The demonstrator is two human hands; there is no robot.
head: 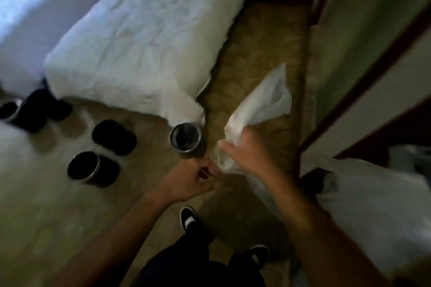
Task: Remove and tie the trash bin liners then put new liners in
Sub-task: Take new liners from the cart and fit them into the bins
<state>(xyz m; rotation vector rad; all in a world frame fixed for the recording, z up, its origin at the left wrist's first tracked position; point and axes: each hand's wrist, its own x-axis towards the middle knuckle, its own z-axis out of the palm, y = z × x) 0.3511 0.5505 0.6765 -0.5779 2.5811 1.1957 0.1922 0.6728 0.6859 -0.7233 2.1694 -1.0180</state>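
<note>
Gripping a bunched white liner [261, 102] in curled fingers, the right hand [242, 154] holds it above the carpet. The left hand [193, 179] is fisted beside the liner's lower end; contact cannot be told. 1 upright bin [185, 137] stands just beyond the left hand.

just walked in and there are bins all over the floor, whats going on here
A person standing by a white bed grips a pale plastic liner in the right hand, its loose end flaring upward. The left hand is curled at the liner's lower end; blur hides whether it pinches it. A small metal bin stands on the floor just ahead, more dark bins sit further left, and a large white bag is at the right.
</note>
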